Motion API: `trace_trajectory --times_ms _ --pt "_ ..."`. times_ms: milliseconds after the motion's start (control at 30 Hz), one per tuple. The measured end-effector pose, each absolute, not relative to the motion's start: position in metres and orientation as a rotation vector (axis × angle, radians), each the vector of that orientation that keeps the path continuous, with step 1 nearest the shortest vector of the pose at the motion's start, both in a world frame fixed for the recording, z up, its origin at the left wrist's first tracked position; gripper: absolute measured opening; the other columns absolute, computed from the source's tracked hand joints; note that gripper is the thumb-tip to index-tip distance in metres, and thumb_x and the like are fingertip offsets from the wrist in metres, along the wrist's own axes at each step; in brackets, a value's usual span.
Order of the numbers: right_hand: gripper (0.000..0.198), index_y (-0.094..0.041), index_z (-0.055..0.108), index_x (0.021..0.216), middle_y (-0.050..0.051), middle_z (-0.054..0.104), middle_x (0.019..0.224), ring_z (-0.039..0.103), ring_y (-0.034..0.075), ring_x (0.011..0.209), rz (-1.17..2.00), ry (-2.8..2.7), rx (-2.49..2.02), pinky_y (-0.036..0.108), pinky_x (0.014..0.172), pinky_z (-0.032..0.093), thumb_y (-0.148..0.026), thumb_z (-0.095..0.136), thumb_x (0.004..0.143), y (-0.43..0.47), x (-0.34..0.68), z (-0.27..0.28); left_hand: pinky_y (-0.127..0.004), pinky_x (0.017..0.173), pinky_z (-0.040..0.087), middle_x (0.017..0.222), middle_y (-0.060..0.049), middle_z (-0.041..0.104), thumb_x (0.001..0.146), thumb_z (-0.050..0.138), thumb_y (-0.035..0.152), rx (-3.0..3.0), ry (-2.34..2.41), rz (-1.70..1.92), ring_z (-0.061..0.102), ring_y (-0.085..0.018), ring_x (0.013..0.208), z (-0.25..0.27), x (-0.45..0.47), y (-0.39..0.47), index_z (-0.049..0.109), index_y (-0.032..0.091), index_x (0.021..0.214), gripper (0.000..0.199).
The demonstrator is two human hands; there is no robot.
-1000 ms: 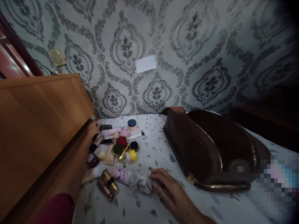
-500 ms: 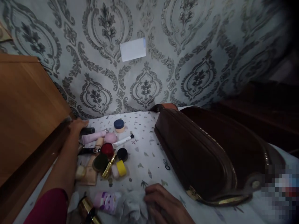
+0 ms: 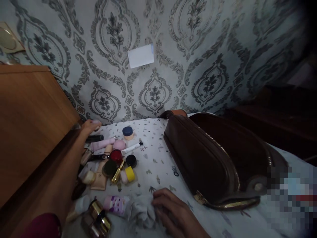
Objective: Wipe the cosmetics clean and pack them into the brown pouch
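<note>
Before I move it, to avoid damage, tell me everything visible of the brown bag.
The brown bag looks like smooth leather, with gold zip teeth and a round stud. In the picture's right half, it lies on the patterned sheet, seemingly unzipped over a dark interior. Only the sheet visibly touches it.

L hand (image 3: 88, 128): too small to tell grip. R hand (image 3: 172, 207): underside hidden, arm (image 3: 196, 228) cut by btm edge. Stuff (image 3: 294, 193) nr bag (image 3: 195, 158) pixelated.
</note>
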State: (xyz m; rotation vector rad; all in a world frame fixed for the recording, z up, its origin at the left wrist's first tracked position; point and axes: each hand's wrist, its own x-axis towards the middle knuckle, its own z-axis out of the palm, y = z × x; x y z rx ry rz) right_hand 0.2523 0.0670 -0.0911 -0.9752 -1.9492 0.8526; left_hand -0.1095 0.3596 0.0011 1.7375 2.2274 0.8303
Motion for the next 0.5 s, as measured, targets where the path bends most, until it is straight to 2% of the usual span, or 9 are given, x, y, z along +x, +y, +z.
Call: trace_trajectory --times_ms 100,200,300,367,433,500 --pt "0.017 -0.020 0.063 0.098 0.008 0.066 0.101 0.066 0.017 0.092 0.864 -1.911 -0.950 0.026 0.080 0.054 -0.020 0.047 0.096 0.067 0.251 -0.092 -0.029 0.066 0.053 0.097 -0.009 0.071 0.065 0.062 0.071 1.698 1.850 1.019 0.067 -0.022 0.085 0.016 -0.078 0.325 0.060 0.014 0.103 0.069" --pt "0.020 -0.020 0.064 0.098 0.008 0.067 0.096 0.065 0.018 0.090 0.899 -1.848 -0.939 0.028 0.080 0.052 -0.027 0.045 0.099 0.066 0.251 -0.092 -0.028 0.070 0.055 0.106 -0.008 0.070 0.062 0.065 0.072 1.703 1.481 1.063 0.067 -0.021 0.091 0.022 -0.038 0.274 0.062 0.017 0.107 0.071" --pt "0.027 -0.019 0.065 0.102 0.008 0.067 0.096 0.064 0.020 0.092 0.965 -1.737 -0.941 0.032 0.082 0.050 -0.037 0.044 0.100 0.064 0.253 -0.088 -0.031 0.076 0.056 0.109 -0.007 0.069 0.062 0.076 0.061 1.697 1.240 0.997 0.067 -0.022 0.093 0.017 0.005 0.211 0.063 0.019 0.112 0.067" --pt "0.033 -0.020 0.065 0.106 0.008 0.066 0.099 0.063 0.021 0.093 1.049 -1.615 -0.924 0.033 0.081 0.050 -0.045 0.045 0.099 0.063 0.253 -0.084 -0.034 0.079 0.055 0.113 -0.008 0.068 0.068 0.078 0.051 1.701 1.096 0.881 0.066 -0.024 0.097 0.011 0.032 0.168 0.058 0.020 0.122 0.065" --pt "0.039 -0.020 0.063 0.109 0.008 0.065 0.102 0.063 0.021 0.093 1.198 -1.439 -0.857 0.032 0.076 0.052 -0.053 0.048 0.096 0.062 0.251 -0.081 -0.037 0.086 0.053 0.118 -0.009 0.066 0.070 0.078 0.046 1.825 1.114 0.868 0.064 -0.026 0.105 0.003 0.057 0.131 0.056 0.020 0.125 0.065" --pt "0.041 -0.021 0.063 0.104 0.007 0.064 0.102 0.063 0.021 0.092 1.368 -1.258 -0.728 0.031 0.070 0.054 -0.059 0.054 0.091 0.061 0.249 -0.078 -0.041 0.096 0.048 0.123 -0.010 0.064 0.072 0.078 0.041 2.062 1.189 0.878 0.059 -0.029 0.114 -0.003 0.075 0.101 0.056 0.020 0.126 0.062"
